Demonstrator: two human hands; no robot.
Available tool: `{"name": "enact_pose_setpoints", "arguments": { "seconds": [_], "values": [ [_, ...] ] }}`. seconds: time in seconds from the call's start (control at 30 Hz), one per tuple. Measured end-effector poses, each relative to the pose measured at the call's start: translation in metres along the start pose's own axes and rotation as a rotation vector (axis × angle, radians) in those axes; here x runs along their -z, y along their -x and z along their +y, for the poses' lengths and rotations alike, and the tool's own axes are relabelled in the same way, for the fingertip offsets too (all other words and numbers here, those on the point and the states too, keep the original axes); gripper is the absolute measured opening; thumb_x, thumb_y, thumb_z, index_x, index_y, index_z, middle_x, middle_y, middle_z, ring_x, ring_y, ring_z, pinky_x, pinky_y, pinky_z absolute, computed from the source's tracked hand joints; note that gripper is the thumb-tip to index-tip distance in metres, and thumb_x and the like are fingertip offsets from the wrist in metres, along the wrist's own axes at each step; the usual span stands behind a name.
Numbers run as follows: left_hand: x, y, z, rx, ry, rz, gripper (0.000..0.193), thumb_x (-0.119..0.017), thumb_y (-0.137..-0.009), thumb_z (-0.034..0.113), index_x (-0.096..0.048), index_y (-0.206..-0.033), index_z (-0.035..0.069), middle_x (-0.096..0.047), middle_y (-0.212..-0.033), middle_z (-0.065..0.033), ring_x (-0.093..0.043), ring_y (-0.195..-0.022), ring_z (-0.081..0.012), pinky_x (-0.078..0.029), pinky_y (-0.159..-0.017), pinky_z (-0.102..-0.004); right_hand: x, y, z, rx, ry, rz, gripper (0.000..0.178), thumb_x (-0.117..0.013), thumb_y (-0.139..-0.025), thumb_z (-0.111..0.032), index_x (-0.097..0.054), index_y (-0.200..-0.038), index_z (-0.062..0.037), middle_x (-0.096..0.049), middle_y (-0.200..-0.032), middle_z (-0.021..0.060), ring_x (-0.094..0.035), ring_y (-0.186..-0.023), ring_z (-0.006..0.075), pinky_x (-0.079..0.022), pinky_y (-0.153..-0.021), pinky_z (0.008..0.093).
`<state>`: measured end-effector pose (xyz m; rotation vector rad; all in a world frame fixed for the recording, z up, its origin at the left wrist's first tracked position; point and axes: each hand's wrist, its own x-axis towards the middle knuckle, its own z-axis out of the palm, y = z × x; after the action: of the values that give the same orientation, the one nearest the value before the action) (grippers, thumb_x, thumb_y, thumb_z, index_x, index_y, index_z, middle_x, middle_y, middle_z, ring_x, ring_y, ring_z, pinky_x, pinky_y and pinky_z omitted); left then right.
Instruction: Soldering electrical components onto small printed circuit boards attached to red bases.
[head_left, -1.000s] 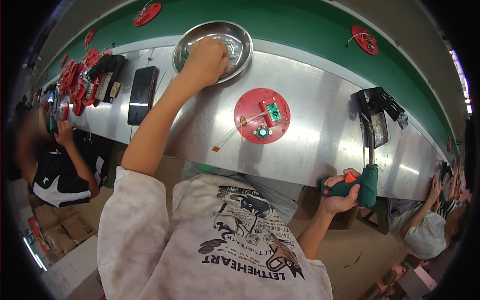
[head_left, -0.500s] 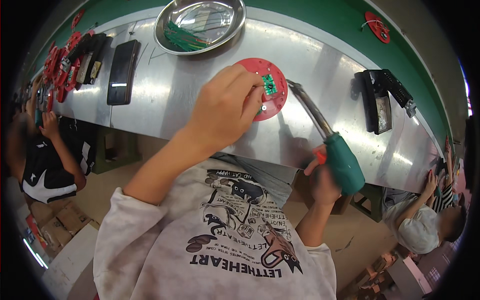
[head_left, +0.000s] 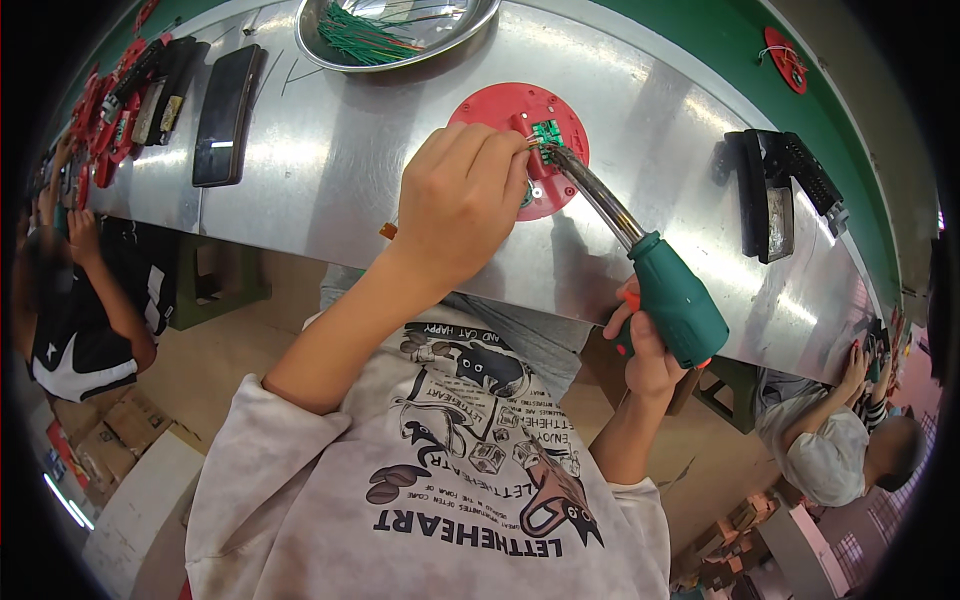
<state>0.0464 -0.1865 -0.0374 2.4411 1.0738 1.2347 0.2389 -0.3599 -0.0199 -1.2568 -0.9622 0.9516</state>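
Observation:
A red round plastic disc (head_left: 490, 104) lies on the metal bench, with a small green circuit board (head_left: 546, 131) on it. My left hand (head_left: 460, 200) is closed over the disc's near left part, thumb and fingertips pinching a thin wire (head_left: 532, 143) at the board's left edge. In my right hand (head_left: 650, 350) is a green-handled soldering iron (head_left: 680, 300) with a red trigger. Its metal barrel slants up and left, and the tip meets the board just beside my left fingertips. The left hand hides part of the disc.
Beyond the disc stands a steel bowl (head_left: 450, 35) holding green wires (head_left: 360, 38). A dark phone (head_left: 228, 115) and piled red discs (head_left: 100, 125) lie left. Black soldering stand (head_left: 765, 195) sits right; another red disc (head_left: 785, 62) lies far right. People work at both sides.
The soldering iron has moved left, from beside the disc's right edge onto the circuit board. My left hand stays pinched at the board. The whole view has shifted slightly.

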Motion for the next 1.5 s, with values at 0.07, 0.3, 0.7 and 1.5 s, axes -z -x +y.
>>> {"name": "enact_pose_setpoints", "arguments": {
  "seconds": [0.07, 0.3, 0.7, 1.5],
  "values": [
    [-0.0002, 0.0001, 0.0000, 0.001, -0.002, 0.001, 0.010, -0.071, -0.081, 0.003, -0.066, -0.089, 0.003, -0.062, -0.081, -0.0090, -0.060, -0.072, -0.0276, -0.049, -0.066, -0.0395, 0.0002, 0.0003, 0.0036, 0.019, 0.055, -0.005, 0.037, -0.063, -0.089, -0.003, -0.060, -0.124, 0.0077, -0.067, -0.104, 0.0177, -0.062, -0.064, 0.0186, -0.052, -0.056, 0.0303],
    [-0.0011, 0.0017, -0.0019, 0.001, 0.004, 0.010, 0.011, -0.072, -0.080, 0.003, -0.067, -0.090, 0.003, -0.062, -0.081, -0.0085, -0.060, -0.073, -0.0271, -0.049, -0.065, -0.0391, 0.0069, 0.0006, 0.0053, 0.019, 0.101, -0.033, 0.040, -0.061, -0.092, -0.012, -0.058, -0.126, 0.0081, -0.065, -0.102, 0.0188, -0.060, -0.059, 0.0203, -0.049, -0.049, 0.0291],
    [-0.0019, 0.0027, -0.0027, -0.015, -0.014, 0.014, 0.012, -0.071, -0.079, 0.004, -0.067, -0.091, 0.004, -0.062, -0.081, -0.0082, -0.060, -0.073, -0.0267, -0.048, -0.066, -0.0389, 0.0037, -0.0013, 0.0038, 0.043, 0.061, 0.088, 0.053, -0.064, -0.092, -0.025, -0.054, -0.128, 0.0123, -0.066, -0.105, 0.0245, -0.062, -0.053, 0.0237, -0.049, -0.047, 0.0294],
    [-0.0037, 0.0028, -0.0063, -0.182, -0.098, 0.058, 0.022, -0.070, -0.073, 0.004, -0.072, -0.095, -0.001, -0.061, -0.082, -0.0062, -0.060, -0.072, -0.0224, -0.050, -0.058, -0.0327, 0.0010, 0.0021, 0.0010, 0.020, 0.070, -0.020, 0.043, -0.065, -0.091, -0.012, -0.057, -0.128, 0.0094, -0.066, -0.109, 0.0226, -0.065, -0.074, 0.0232, -0.053, -0.050, 0.0303]
  ]
}}
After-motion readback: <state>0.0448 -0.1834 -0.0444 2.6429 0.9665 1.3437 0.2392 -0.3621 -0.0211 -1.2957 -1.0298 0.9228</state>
